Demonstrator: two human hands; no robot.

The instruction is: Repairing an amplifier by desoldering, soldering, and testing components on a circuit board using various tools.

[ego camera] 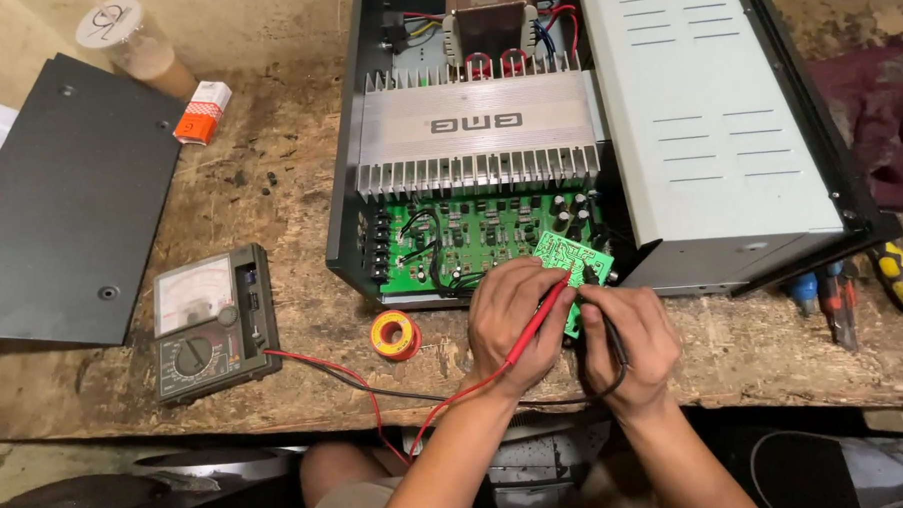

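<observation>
Head view looks down on a rough wooden workbench. Both hands sit near the front edge, just right of the middle, over a small green circuit board. The left hand is curled shut around a red probe, and the probe's tip touches the small board. The right hand is curled shut around a black probe, whose tip also points at the small board. The two hands are just beside each other.

The small board leans at the front of an open black amplifier case that lies at the back middle of the bench. Inside the case are a bigger green board, a silver heat sink with fins and a pale grey metal cover.

A red wire and a black wire run along the front edge to a grey meter with a dial, which lies near the front left. A small yellow spool of solder lies between the meter and the hands. A flat black lid lies at the left edge. A clear cup with a brown drink and a small orange and white box are at the back left. Screwdrivers lie at the right edge, and a dark red cloth sits at the back right.
</observation>
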